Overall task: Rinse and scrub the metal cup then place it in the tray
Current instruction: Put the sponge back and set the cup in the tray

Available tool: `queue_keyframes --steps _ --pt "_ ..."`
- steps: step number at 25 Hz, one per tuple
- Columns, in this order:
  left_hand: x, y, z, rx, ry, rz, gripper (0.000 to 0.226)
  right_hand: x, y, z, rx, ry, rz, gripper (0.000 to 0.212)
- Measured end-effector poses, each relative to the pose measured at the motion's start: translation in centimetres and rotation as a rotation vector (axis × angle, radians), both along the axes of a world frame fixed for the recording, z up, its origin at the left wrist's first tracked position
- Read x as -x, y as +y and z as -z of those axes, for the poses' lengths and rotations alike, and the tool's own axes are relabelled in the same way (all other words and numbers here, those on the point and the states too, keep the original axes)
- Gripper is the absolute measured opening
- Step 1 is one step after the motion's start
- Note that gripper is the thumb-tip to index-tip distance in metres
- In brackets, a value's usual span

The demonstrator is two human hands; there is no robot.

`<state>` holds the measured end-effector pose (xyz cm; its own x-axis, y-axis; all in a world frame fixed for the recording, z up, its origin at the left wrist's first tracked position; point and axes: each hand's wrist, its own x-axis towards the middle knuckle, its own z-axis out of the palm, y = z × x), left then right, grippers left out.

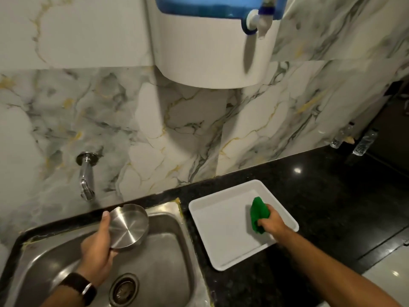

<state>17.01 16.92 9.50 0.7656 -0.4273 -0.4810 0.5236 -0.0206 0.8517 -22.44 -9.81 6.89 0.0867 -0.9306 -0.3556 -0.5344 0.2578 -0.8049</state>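
Observation:
My left hand (97,249) grips a shallow metal cup (128,227) over the steel sink (168,251), tilted so its flat bottom faces me. The cup sits just below and to the right of the wall tap (86,176). My right hand (273,222) is closed on a green scrubber (257,214) above the right part of the white tray (221,235). The tray lies on the black counter beside the sink with nothing else in it.
A black granite counter (321,196) runs to the right, with two plastic bottles (352,140) at its back corner. A white and blue water purifier (212,41) hangs on the marble wall above. The sink drain (125,289) lies near the bottom.

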Motion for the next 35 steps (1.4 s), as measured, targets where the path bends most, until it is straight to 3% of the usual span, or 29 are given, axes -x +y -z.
queue_keyframes --steps 3,7,10,17,21,23,24,25,27,29,32,35 --pt "0.1 -0.9 1.7 -0.093 0.019 0.013 0.056 1.5 -4.4 2.4 0.095 0.238 -0.070 0.063" --pt "0.9 -3.2 2.4 -0.115 0.018 0.003 0.068 1.3 -8.3 6.6 0.145 0.186 0.018 0.051" --pt "1.9 -5.0 2.2 -0.082 0.036 -0.019 0.064 1.2 -10.2 8.5 0.213 0.359 -0.255 0.062" --pt "2.1 -7.2 1.8 -0.115 0.060 -0.026 0.055 1.1 -13.5 10.5 0.083 0.575 -0.614 0.081" --pt "2.8 -7.8 0.9 -0.108 0.040 -0.002 0.051 1.1 -12.0 8.7 0.160 0.778 -0.761 0.097" --pt "3.4 -8.3 0.9 -0.113 0.040 0.021 0.052 -0.9 -9.7 6.4 0.267 0.678 -0.805 0.083" --pt "3.9 -8.6 1.1 -0.115 0.046 0.035 0.053 -1.9 -7.0 5.2 0.358 0.595 -0.811 0.066" --pt "4.4 -9.0 1.3 -0.117 0.054 0.049 0.055 -3.1 -4.4 4.1 0.323 0.410 -0.726 0.046" --pt "5.9 -9.8 2.0 -0.136 0.065 0.095 0.058 -6.9 0.3 1.8 0.037 -0.066 -0.591 0.017" --pt "7.6 -10.7 3.0 -0.164 0.070 0.160 0.061 -10.0 3.2 -0.3 -0.150 -0.341 -0.522 0.018" --pt "9.8 -11.9 4.5 -0.179 0.076 0.224 0.064 -11.4 4.2 -1.0 -0.076 -0.355 -0.475 0.020" --pt "11.4 -13.5 5.7 -0.124 0.136 0.266 0.063 -10.3 3.0 0.3 0.042 -0.287 -0.391 0.008"
